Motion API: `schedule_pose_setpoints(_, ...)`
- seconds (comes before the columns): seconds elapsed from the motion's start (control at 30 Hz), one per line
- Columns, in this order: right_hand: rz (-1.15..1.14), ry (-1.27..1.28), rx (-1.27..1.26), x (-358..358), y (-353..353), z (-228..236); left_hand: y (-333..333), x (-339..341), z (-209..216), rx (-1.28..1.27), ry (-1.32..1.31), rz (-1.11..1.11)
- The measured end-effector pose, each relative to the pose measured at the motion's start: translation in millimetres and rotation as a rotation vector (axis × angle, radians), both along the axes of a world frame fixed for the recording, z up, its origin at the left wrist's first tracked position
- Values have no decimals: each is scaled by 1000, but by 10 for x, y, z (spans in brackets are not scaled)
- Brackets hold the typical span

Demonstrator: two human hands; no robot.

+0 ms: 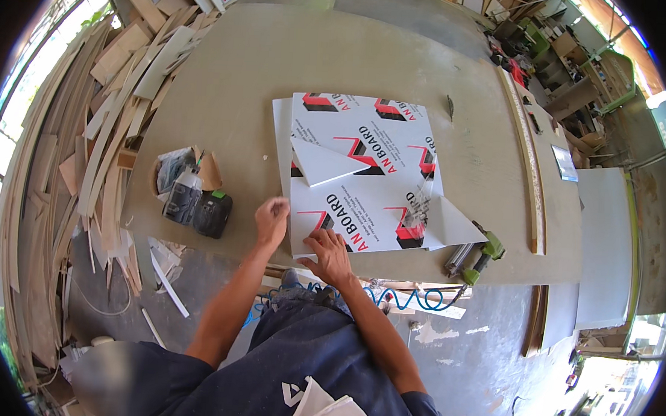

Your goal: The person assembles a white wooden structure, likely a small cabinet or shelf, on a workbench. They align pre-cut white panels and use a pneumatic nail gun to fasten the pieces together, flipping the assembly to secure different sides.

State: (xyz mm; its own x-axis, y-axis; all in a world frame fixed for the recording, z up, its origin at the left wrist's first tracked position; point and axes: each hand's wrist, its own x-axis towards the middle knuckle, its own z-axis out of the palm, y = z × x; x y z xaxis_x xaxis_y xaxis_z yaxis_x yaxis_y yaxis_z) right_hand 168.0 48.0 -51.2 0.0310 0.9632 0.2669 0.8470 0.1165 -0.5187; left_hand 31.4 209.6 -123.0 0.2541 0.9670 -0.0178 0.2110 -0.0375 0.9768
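Observation:
A white board [366, 146] printed in red and black lies on the table, with another pale sheet [280, 130] showing past its left edge. On the board rests a loose white triangular piece [328, 165]. A second white triangle [456, 223] sticks out at the right side. My left hand [272, 218] is closed just off the board's left edge, its fingers curled; whether they pinch something small is hidden. My right hand [330, 257] grips the near left corner, fingers on the printed face and thumb at the near edge.
A cordless power tool [183, 200] and its battery pack stand by a cardboard box [211, 170] on the left. At the near right lies a green nail gun [485, 257] with a blue coiled hose [426, 299]. Wood offcuts [114, 144] pile up left; a long strip [527, 165] lies right.

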Motion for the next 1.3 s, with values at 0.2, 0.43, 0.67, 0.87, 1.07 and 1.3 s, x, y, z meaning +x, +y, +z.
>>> schedule_pose_setpoints(0.2,-50,48,-140,-106,264,-82,-685,-546,35,-398,-137,-9)
schedule_pose_setpoints(0.43,-47,183,-305,-91,464,-179,-714,-681,10,-442,-191,-135)
schedule_pose_setpoints(0.67,45,315,-252,30,468,-305,-769,-690,-85,-436,-317,-130)
schedule_pose_setpoints(0.87,16,180,-298,-53,496,-163,-731,-711,-89,-425,-248,-159)
schedule_pose_setpoints(1.07,18,252,-407,7,577,-283,-693,-691,-188,-453,-298,-176)
schedule_pose_setpoints(1.3,82,175,-299,-14,548,-184,-689,-709,-226,-440,-337,-188)
